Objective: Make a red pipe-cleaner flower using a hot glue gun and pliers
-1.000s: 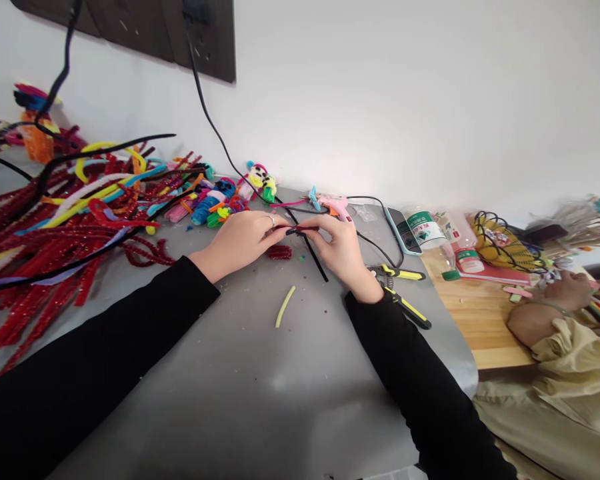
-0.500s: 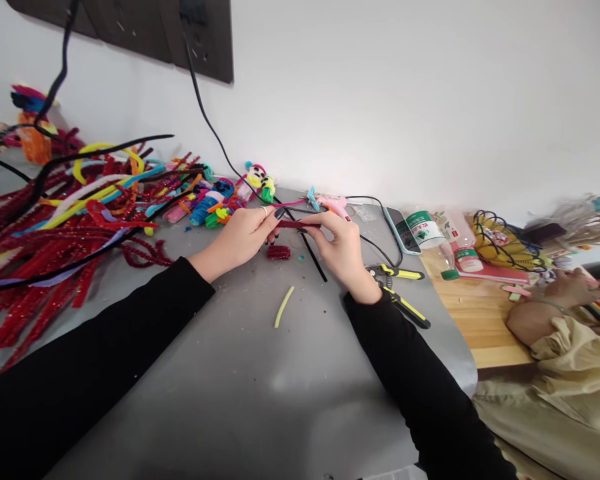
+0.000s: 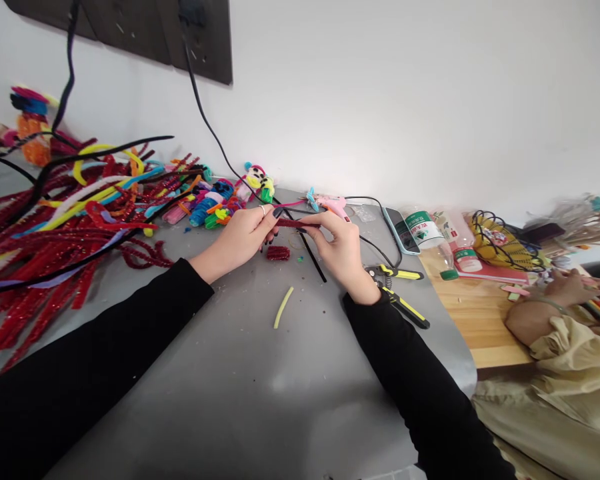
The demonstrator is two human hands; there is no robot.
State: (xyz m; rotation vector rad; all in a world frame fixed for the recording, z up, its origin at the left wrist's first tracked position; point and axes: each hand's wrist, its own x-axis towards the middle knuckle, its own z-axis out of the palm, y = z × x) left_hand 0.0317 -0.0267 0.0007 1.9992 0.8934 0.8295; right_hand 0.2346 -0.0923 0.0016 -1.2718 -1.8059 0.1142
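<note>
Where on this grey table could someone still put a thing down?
Bare grey table lies between the two black sleeves, near the yellow stem piece. Crowded: pipe cleaners at left, pliers and bottle at right, both hands holding a dark red stem.

- Both arms in black sleeves reach forward and inward — the forearms converge so the hands meet in the middle.
- The left hand (image 3: 237, 239) lies palm down, fingers curled, a ring on one finger, thumb and fingertips pinched together at its right end.
- The right hand (image 3: 340, 252) faces it, wrist bent — fingertips pinched likewise, nearly touching the left's.
</note>
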